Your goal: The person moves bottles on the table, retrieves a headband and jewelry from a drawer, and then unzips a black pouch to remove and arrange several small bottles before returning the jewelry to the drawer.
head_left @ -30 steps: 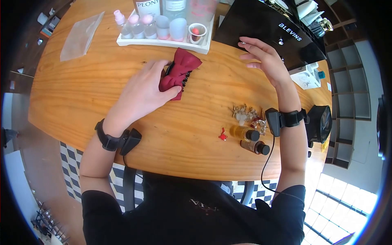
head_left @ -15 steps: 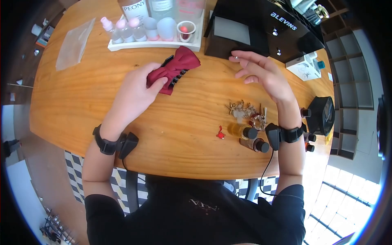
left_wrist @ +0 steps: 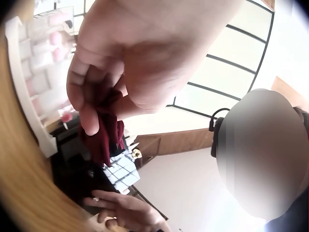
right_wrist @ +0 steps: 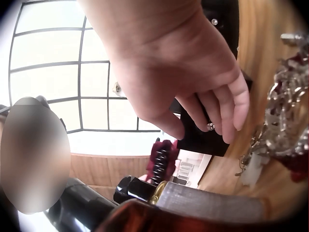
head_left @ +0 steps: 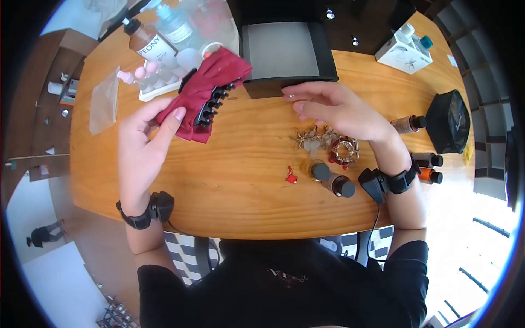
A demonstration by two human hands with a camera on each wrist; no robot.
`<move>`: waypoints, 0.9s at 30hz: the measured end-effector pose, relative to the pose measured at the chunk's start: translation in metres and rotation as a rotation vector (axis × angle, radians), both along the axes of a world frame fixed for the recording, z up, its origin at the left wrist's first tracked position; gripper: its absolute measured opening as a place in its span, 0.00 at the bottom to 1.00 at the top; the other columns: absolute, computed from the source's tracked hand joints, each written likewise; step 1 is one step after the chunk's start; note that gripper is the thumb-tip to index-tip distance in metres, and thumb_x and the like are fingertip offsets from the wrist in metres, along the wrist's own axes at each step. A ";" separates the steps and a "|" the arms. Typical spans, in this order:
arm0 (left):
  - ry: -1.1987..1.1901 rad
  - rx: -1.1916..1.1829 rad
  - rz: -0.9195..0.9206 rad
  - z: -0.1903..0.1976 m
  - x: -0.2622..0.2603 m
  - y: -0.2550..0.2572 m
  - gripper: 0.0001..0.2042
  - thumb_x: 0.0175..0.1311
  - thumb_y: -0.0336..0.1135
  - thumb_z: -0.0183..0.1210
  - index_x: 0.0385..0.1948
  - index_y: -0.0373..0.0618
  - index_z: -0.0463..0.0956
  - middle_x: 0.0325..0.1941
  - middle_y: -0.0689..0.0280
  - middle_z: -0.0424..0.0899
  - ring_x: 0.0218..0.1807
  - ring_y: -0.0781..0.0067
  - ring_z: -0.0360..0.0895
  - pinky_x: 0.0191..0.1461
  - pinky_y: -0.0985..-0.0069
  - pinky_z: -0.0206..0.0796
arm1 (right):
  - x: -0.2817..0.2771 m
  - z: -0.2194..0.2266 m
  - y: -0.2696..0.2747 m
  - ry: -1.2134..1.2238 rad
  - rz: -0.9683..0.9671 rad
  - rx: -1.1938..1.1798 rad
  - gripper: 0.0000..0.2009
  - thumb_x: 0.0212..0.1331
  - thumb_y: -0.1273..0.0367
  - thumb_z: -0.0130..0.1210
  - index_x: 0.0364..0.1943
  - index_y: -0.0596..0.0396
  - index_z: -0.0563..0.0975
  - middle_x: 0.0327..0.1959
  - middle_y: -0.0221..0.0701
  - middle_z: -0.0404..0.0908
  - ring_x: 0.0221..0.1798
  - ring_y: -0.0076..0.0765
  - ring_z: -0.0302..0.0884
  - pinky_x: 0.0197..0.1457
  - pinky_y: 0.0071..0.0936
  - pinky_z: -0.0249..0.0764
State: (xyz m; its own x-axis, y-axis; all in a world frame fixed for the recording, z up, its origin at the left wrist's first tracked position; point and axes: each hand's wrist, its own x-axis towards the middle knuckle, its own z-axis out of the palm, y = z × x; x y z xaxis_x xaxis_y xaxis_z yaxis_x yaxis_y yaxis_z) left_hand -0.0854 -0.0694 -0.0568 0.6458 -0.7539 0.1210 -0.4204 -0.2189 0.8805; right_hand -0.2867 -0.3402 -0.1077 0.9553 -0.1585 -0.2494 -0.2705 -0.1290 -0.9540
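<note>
In the head view my left hand point(head_left: 145, 145) pinches a dark red bow hair claw clip point(head_left: 205, 93), the thumb on the fabric and the black teeth facing right. It hangs above the table, overlapping the white tray's right end. My right hand point(head_left: 342, 109) has its fingers at the small clear drawer knob point(head_left: 291, 97); the right wrist view shows this knob point(right_wrist: 211, 126) between bent fingers. The drawer point(head_left: 281, 49) stands pulled out of the black cabinet point(head_left: 366, 24), showing a pale grey bottom. My left wrist view shows the clip's bow point(left_wrist: 101, 140) below the fingertips.
A white tray point(head_left: 158, 93) with pump bottles and small pink-capped bottles stands at the back left, beside a clear plastic bag point(head_left: 104, 104). Jewellery point(head_left: 342, 150), a red trinket point(head_left: 291, 176) and small bottles point(head_left: 340, 185) lie nearer the right forearm. A black pouch point(head_left: 448, 123) is far right.
The drawer has slid out from shut, toward me, with my right hand at its knob. My left hand has lifted the clip off the table, moving left. The head view has turned.
</note>
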 end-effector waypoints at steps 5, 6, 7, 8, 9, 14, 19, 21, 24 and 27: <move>-0.376 0.056 -0.069 0.039 -0.022 -0.061 0.09 0.68 0.28 0.64 0.46 0.35 0.84 0.31 0.67 0.87 0.31 0.80 0.80 0.39 0.80 0.70 | -0.001 -0.006 0.000 -0.066 -0.022 -0.032 0.26 0.67 0.60 0.58 0.65 0.64 0.75 0.55 0.40 0.85 0.53 0.32 0.81 0.59 0.27 0.75; -0.453 0.109 -0.076 0.043 -0.024 -0.076 0.09 0.68 0.29 0.65 0.45 0.36 0.85 0.29 0.64 0.87 0.29 0.76 0.81 0.38 0.78 0.71 | -0.001 -0.004 0.000 -0.058 -0.026 -0.049 0.26 0.67 0.60 0.58 0.64 0.63 0.76 0.55 0.41 0.85 0.54 0.33 0.82 0.60 0.28 0.75; -0.524 0.119 -0.121 0.041 -0.021 -0.092 0.08 0.67 0.29 0.64 0.43 0.37 0.85 0.28 0.61 0.87 0.29 0.69 0.82 0.37 0.74 0.71 | -0.002 -0.004 0.000 -0.067 -0.030 -0.063 0.26 0.67 0.60 0.58 0.64 0.63 0.76 0.56 0.42 0.85 0.55 0.35 0.82 0.60 0.29 0.75; -0.593 0.130 -0.164 0.034 -0.015 -0.109 0.08 0.66 0.30 0.63 0.42 0.38 0.86 0.28 0.57 0.86 0.28 0.62 0.82 0.37 0.69 0.72 | -0.002 -0.004 0.000 -0.075 -0.033 -0.077 0.26 0.67 0.60 0.58 0.64 0.63 0.77 0.56 0.43 0.85 0.56 0.37 0.82 0.61 0.29 0.75; -0.662 0.141 -0.208 0.028 -0.010 -0.124 0.08 0.65 0.31 0.63 0.41 0.40 0.86 0.27 0.53 0.86 0.28 0.55 0.83 0.36 0.65 0.73 | -0.002 -0.005 0.001 -0.082 -0.036 -0.090 0.26 0.67 0.60 0.58 0.63 0.63 0.77 0.56 0.44 0.85 0.56 0.38 0.83 0.62 0.30 0.75; -0.901 0.400 -0.208 0.006 -0.014 -0.180 0.10 0.64 0.36 0.62 0.39 0.39 0.86 0.30 0.48 0.85 0.36 0.46 0.84 0.44 0.62 0.77 | -0.002 -0.005 0.000 -0.091 -0.039 -0.113 0.25 0.66 0.60 0.58 0.62 0.63 0.78 0.54 0.47 0.85 0.57 0.41 0.83 0.63 0.31 0.75; -0.878 0.507 -0.198 -0.017 -0.011 -0.193 0.11 0.64 0.38 0.62 0.42 0.42 0.86 0.35 0.48 0.87 0.41 0.46 0.85 0.46 0.58 0.77 | -0.001 -0.007 -0.001 -0.094 -0.024 -0.108 0.26 0.66 0.59 0.58 0.62 0.64 0.78 0.55 0.48 0.85 0.58 0.42 0.83 0.63 0.31 0.75; -0.875 0.310 -0.279 -0.020 -0.010 -0.184 0.11 0.65 0.37 0.63 0.44 0.43 0.85 0.37 0.51 0.87 0.40 0.50 0.86 0.46 0.63 0.77 | 0.000 -0.011 -0.003 -0.116 -0.015 -0.109 0.26 0.66 0.59 0.58 0.63 0.64 0.77 0.55 0.48 0.85 0.58 0.42 0.83 0.63 0.32 0.75; -0.818 0.072 -0.320 -0.012 -0.018 -0.159 0.11 0.66 0.37 0.64 0.43 0.41 0.84 0.38 0.55 0.87 0.42 0.56 0.85 0.45 0.66 0.77 | 0.002 -0.013 -0.003 -0.098 -0.016 -0.101 0.26 0.67 0.59 0.58 0.63 0.64 0.77 0.56 0.48 0.85 0.58 0.42 0.83 0.63 0.32 0.75; -0.701 -0.076 -0.246 -0.002 -0.030 -0.120 0.09 0.69 0.36 0.63 0.37 0.40 0.81 0.31 0.62 0.84 0.35 0.68 0.82 0.37 0.73 0.72 | 0.001 -0.012 -0.002 -0.089 -0.029 -0.081 0.26 0.66 0.58 0.58 0.63 0.63 0.77 0.56 0.47 0.84 0.59 0.43 0.83 0.64 0.32 0.75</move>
